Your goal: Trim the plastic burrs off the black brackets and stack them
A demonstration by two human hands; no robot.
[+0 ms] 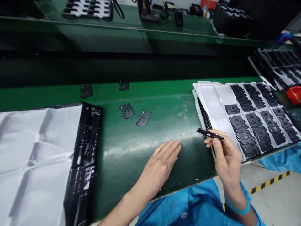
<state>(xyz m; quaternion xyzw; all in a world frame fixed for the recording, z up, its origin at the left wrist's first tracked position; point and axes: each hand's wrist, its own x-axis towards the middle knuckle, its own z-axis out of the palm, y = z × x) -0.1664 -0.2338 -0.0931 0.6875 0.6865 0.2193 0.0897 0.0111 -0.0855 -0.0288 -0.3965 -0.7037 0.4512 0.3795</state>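
Note:
My left hand [162, 161] lies palm down on the green table [113, 185], its fingers stretched out and nothing in them. In my right hand [225, 153], a flat black plastic part [210, 134] is pinched between thumb and fingers, seen nearly edge-on. This hand is just above the near left corner of a white-lined tray [215, 102], where rows of similar black parts [244, 135] lie overlapping in compartments. Two loose black parts [144, 118] lie on the table beyond my left hand, and two more black parts [86, 91] lie farther back.
On the left stands a stack of black trays [88, 150] topped with a white sheet [35, 141]. Another filled tray [282, 67] and a red object [294, 95] are at the right. A raised shelf [131, 29] runs along the back, carrying a tray [88, 8] and small devices [179, 17].

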